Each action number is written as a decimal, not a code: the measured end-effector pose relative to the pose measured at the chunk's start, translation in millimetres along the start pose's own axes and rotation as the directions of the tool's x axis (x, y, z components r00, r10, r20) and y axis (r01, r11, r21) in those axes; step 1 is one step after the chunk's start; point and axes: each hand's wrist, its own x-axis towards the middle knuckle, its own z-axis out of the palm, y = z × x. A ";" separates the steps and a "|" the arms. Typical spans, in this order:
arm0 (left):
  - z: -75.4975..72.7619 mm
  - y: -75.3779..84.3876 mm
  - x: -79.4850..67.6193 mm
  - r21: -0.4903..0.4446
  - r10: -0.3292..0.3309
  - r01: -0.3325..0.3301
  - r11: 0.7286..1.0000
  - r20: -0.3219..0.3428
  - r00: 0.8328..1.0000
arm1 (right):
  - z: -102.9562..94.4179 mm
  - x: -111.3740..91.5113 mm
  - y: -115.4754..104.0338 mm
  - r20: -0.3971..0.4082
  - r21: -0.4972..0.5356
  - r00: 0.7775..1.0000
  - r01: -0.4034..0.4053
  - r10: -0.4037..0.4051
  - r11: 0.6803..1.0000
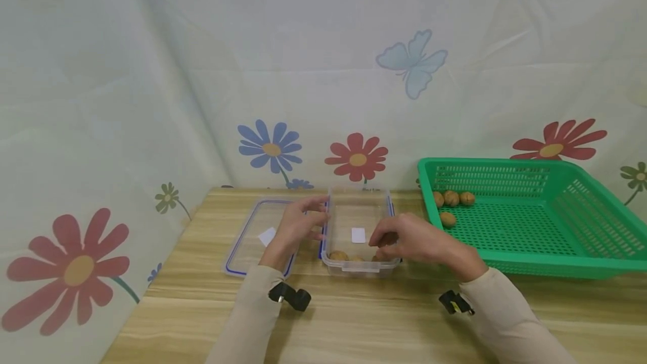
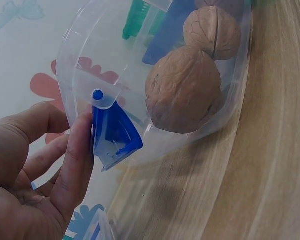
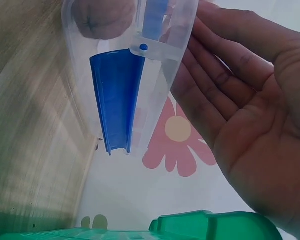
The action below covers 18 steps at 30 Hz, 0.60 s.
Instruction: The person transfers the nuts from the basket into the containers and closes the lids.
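A clear plastic box (image 1: 349, 267) with blue-edged latches stands uncovered in the middle, walnuts (image 1: 338, 255) along the near side of its floor. Against the box's left side, my left hand (image 1: 301, 219) has its fingers extended; one fingertip lies at a hanging blue latch (image 2: 115, 135) in the left wrist view. My right hand (image 1: 411, 237) reaches over the right rim near the front corner, fingers bent loosely downward. Its palm is bare in the right wrist view, fingertips partly hidden behind the wall. One walnut (image 3: 104, 17) rests low inside, past another blue latch (image 3: 117, 100).
Left of the box, a clear lid (image 1: 247, 235) with a blue seal lies flat on the wooden table (image 1: 343, 319). A large green basket (image 1: 515, 263) stands at the right, several walnuts (image 1: 451, 198) in its left end. A flowered curtain (image 1: 313, 100) hangs behind.
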 end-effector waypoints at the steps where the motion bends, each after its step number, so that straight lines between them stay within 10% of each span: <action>1: -0.2 0.0 -0.1 0.001 0.004 -0.004 1.000 0.001 1.000 | -0.2 0.0 0.0 -0.004 0.006 1.000 -0.001 0.001 1.000; 18: -1.2 -0.5 -0.2 0.004 0.005 -0.005 1.000 0.012 1.000 | -34.3 -13.1 -9.1 -0.118 0.045 0.991 -0.061 0.066 0.997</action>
